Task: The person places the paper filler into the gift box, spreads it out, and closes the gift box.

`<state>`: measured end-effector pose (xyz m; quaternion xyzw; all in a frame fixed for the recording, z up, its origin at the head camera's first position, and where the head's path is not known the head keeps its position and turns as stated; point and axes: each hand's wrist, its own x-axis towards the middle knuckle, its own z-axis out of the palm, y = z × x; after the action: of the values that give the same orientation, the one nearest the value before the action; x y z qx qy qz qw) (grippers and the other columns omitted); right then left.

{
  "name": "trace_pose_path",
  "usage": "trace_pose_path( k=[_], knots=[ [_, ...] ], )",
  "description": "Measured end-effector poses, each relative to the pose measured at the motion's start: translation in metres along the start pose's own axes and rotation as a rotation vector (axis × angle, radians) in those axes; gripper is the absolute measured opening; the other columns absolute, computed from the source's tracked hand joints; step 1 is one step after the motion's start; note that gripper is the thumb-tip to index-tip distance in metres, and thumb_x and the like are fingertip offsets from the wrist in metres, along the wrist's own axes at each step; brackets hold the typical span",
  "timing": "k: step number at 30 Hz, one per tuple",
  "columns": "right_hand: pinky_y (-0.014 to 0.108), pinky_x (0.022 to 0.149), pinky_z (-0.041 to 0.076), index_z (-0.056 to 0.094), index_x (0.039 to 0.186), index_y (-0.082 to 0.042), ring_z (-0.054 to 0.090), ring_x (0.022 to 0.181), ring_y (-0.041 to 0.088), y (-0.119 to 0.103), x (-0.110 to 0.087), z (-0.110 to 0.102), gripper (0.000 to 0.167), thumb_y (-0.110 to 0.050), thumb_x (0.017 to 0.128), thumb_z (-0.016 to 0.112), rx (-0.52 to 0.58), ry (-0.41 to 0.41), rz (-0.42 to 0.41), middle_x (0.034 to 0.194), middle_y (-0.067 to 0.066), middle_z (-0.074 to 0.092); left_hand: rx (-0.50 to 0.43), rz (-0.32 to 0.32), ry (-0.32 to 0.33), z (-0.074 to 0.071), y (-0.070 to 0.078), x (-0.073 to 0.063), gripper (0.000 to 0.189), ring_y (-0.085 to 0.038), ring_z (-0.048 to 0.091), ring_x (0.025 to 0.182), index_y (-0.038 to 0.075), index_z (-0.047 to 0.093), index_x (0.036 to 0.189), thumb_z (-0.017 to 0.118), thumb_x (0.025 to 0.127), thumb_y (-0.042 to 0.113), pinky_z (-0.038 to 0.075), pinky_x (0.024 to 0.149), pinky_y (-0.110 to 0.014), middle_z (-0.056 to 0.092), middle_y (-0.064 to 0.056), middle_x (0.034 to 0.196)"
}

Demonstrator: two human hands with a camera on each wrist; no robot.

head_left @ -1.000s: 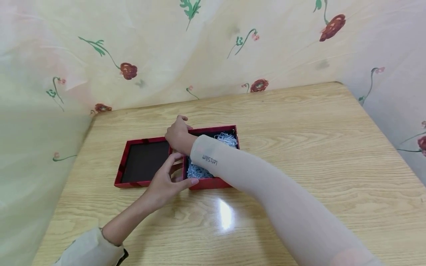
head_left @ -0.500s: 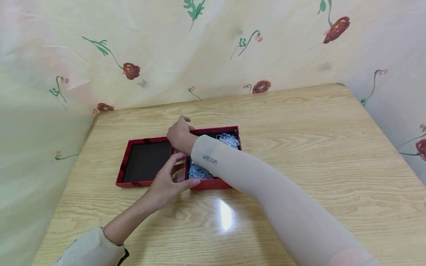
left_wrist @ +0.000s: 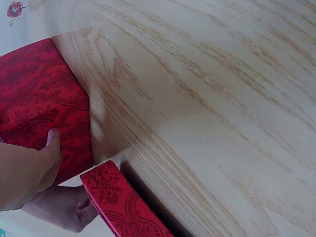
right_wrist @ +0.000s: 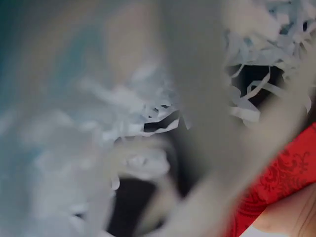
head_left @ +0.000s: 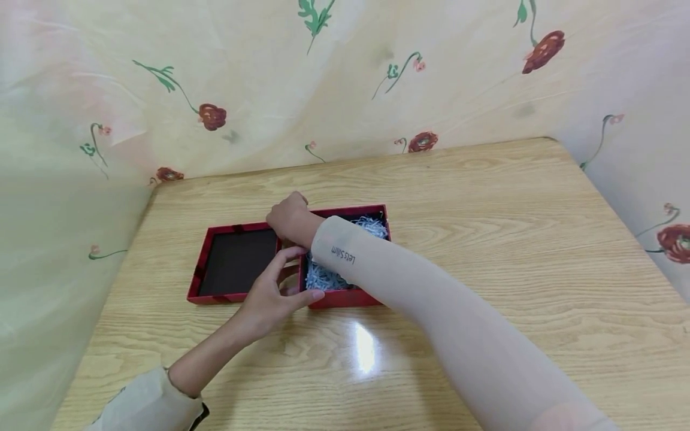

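An open red patterned box [head_left: 347, 298], filled with pale blue shredded paper [head_left: 323, 278], stands on the wooden table. My left hand [head_left: 264, 305] holds its near left corner. The thumb lies on the front wall [left_wrist: 37, 106], and the fingers reach into the gap along the left wall. Crossing over it, my right hand [head_left: 291, 218] is at the box's far left corner, back of the hand upward. Its fingertips are hidden, so their grip cannot be made out. Blurred paper strips [right_wrist: 158, 116] fill most of the right wrist view.
A shallow red lid [head_left: 194, 287] with a black inside lies left of the box, inner side up. The sleeved right forearm [head_left: 431, 293] passes over the box's right part. A flowered curtain [head_left: 345, 78] hangs along the table's back edge.
My right hand's fingers, which stuck out past the far corner before, are now drawn in and bent. The left hand, box and lid stay in place.
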<state>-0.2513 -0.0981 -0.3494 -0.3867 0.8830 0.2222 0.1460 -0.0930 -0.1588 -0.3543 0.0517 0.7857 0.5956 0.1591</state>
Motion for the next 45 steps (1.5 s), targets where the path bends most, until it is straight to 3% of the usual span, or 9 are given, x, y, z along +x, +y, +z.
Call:
trace_pose_path(
  k=[8,18,26,32,35,38,41,45],
  knots=[
    [0.045,0.092,0.047,0.053,0.135,-0.027,0.057,0.108,0.015,-0.003,0.000,-0.001,0.041,-0.042,0.096,0.050,-0.024,-0.102,-0.010,0.132,-0.005,0.056,0.007,-0.014,0.006,0.000,0.000,0.000,0.068,-0.026,0.040,0.132,0.027,0.040,0.137,0.079,0.081,0.021,0.044,0.101,-0.042,0.038,0.002,0.142],
    [0.042,0.087,0.051,0.056,0.133,-0.025,0.059,0.105,0.017,-0.007,0.003,0.002,0.034,-0.027,0.099,0.049,0.016,-0.088,0.023,0.130,-0.003,0.058,0.009,-0.041,0.000,0.000,0.000,0.001,0.069,-0.025,0.039,0.132,0.026,0.039,0.137,0.079,0.081,0.022,0.044,0.102,-0.041,0.039,0.002,0.141],
    [0.036,0.078,0.054,0.060,0.127,-0.025,0.060,0.094,0.014,-0.006,0.010,0.004,0.029,-0.023,0.099,0.051,0.093,-0.022,0.037,0.119,-0.004,0.063,0.020,-0.027,-0.001,0.001,0.000,0.001,0.068,-0.025,0.040,0.132,0.027,0.039,0.137,0.079,0.081,0.023,0.044,0.102,-0.042,0.039,0.003,0.141],
    [0.030,0.071,0.053,0.062,0.123,-0.023,0.056,0.085,0.012,-0.004,0.009,0.005,0.026,-0.025,0.099,0.051,0.129,-0.026,0.029,0.113,-0.004,0.063,0.015,-0.015,-0.003,0.001,0.000,0.002,0.069,-0.024,0.040,0.131,0.027,0.039,0.137,0.079,0.081,0.022,0.045,0.101,-0.041,0.038,0.003,0.141],
    [0.026,0.059,0.048,0.064,0.119,-0.023,0.052,0.079,0.011,-0.002,0.008,0.005,0.024,-0.025,0.098,0.051,0.103,0.003,0.027,0.108,-0.004,0.063,0.012,-0.009,-0.005,0.002,-0.001,0.003,0.069,-0.025,0.040,0.131,0.027,0.039,0.138,0.079,0.081,0.022,0.045,0.101,-0.041,0.038,0.003,0.142],
    [0.024,0.049,0.035,0.064,0.111,-0.022,0.044,0.070,0.010,0.002,0.008,0.005,0.019,-0.024,0.097,0.051,0.065,0.045,0.034,0.097,-0.006,0.060,0.016,-0.001,-0.005,0.002,-0.001,0.003,0.069,-0.025,0.040,0.132,0.027,0.040,0.138,0.079,0.081,0.022,0.045,0.101,-0.042,0.037,0.003,0.143],
    [0.025,0.050,0.029,0.062,0.101,-0.021,0.038,0.065,0.010,0.010,0.009,0.004,0.012,-0.024,0.096,0.052,0.056,0.087,0.043,0.087,-0.006,0.055,0.025,0.007,-0.003,0.002,0.000,0.004,0.069,-0.026,0.040,0.132,0.029,0.041,0.138,0.079,0.081,0.022,0.045,0.101,-0.044,0.036,0.004,0.144],
    [0.026,0.057,0.036,0.060,0.096,-0.019,0.038,0.065,0.011,0.024,0.010,-0.001,0.009,-0.019,0.095,0.051,0.142,0.122,0.033,0.082,-0.005,0.049,0.045,0.021,0.004,0.002,0.000,0.003,0.071,-0.026,0.040,0.133,0.028,0.040,0.140,0.079,0.081,0.022,0.046,0.100,-0.044,0.036,0.004,0.146]
  ],
)
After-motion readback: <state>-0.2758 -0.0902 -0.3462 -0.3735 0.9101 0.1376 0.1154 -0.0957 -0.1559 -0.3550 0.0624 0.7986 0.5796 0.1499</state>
